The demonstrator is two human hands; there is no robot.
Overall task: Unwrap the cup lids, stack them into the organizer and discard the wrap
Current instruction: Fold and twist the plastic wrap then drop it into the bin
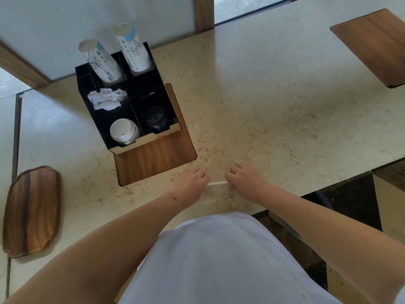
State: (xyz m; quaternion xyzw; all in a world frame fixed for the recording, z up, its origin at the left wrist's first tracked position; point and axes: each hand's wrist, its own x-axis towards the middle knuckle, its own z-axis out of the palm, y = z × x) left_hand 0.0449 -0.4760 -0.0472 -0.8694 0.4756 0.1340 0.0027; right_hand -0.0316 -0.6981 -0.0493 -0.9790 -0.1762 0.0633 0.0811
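Note:
A black organizer (105,119) stands at the back left of the stone counter. Its front left compartment holds a stack of white cup lids (123,131). Dark lids (156,119) sit in the front right compartment. A crumpled white wrap (107,98) lies in the middle left compartment. Two stacks of paper cups (103,61) lean in the back compartments. My left hand (190,183) and my right hand (247,182) rest side by side on the counter's front edge, fingers loosely curled, holding nothing.
A wooden panel (153,159) is set into the counter under the organizer. Another wooden panel (372,47) lies at the back right. A wooden tray (30,209) sits at the left. The counter (274,110) stretches to the right.

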